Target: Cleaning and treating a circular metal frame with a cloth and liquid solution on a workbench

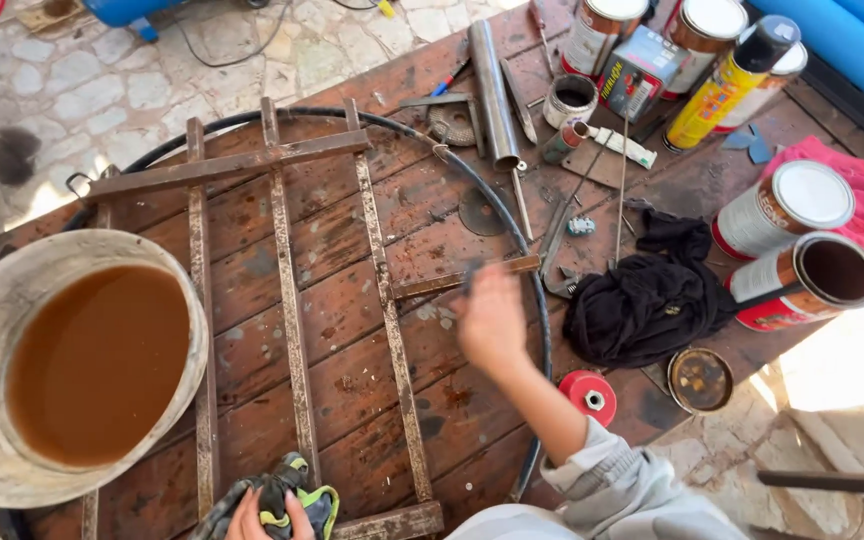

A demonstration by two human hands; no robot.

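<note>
A rusty round metal grille (292, 300) with flat bars lies on a worn wooden table (352, 225). My right hand (490, 320) hovers, blurred, over the grille's right side near a short flat bar (467, 278). Something dark shows at its fingertips, but I cannot make it out. At the bottom edge my left hand (270, 518) grips a crumpled black, green and yellow glove (282, 492) just above the grille's lower bar.
A pale bucket of brown liquid (92, 365) stands at the left. On the right are a black cloth (642, 300), an open paint can (812, 280), closed cans (787, 205), a can lid (700, 380) and a red disc (590, 395). Tools, a metal pipe (492, 90) and a spray can (727, 85) crowd the far side.
</note>
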